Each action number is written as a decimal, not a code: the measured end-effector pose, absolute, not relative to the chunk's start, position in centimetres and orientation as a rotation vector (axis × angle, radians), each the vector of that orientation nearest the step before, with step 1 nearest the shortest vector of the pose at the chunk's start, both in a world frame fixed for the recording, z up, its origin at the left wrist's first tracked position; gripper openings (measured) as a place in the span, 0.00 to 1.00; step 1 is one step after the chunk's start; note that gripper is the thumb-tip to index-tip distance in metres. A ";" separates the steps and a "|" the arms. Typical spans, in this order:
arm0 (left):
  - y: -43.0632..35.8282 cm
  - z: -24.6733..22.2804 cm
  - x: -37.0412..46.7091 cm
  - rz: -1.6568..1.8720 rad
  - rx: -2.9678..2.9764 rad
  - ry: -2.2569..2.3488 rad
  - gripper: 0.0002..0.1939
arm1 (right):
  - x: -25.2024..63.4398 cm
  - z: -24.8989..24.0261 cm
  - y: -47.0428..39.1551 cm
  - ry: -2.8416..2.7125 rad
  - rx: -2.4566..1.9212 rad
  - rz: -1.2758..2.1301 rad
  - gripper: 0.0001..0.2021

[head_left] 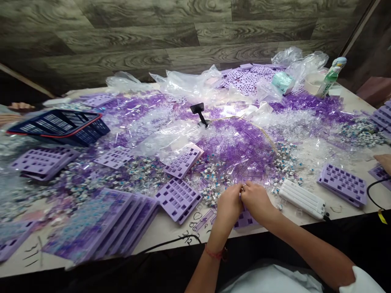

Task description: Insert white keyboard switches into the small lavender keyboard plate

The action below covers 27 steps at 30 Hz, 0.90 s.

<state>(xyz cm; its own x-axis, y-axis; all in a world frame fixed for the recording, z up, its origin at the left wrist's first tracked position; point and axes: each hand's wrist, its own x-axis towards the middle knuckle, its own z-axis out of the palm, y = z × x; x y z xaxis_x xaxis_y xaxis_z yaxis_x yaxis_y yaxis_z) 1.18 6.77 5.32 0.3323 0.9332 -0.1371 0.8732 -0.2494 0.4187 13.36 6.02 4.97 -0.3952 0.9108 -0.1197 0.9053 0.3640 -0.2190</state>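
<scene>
My left hand [229, 205] and my right hand [257, 201] meet at the table's front edge, knuckles touching and fingers closed. Between my wrists part of a light purple plate with square holes [245, 219] shows beneath them. Whatever the fingertips pinch is hidden by the hands. Just beyond lies a heap of see-through purple plastic pieces [241, 150], with small white-and-blue parts [214, 179] spread to its left. A white oblong device [302, 199] rests right of my right hand. Left of my left hand is another holed purple plate [179, 199].
Filled purple panels [106, 224] lean in a row at front left. A dark blue basket [64, 126] tilts behind them, near another person's hand [20, 106]. A black-headed stand [198, 110] rises mid-table. A green bottle [331, 77] stands back right; another hand [384, 162] shows far right.
</scene>
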 end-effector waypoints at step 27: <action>8.1 5.2 0.0 0.149 1.951 1.652 0.19 | 11.8 8.5 11.2 -2.539 -2.125 0.688 0.06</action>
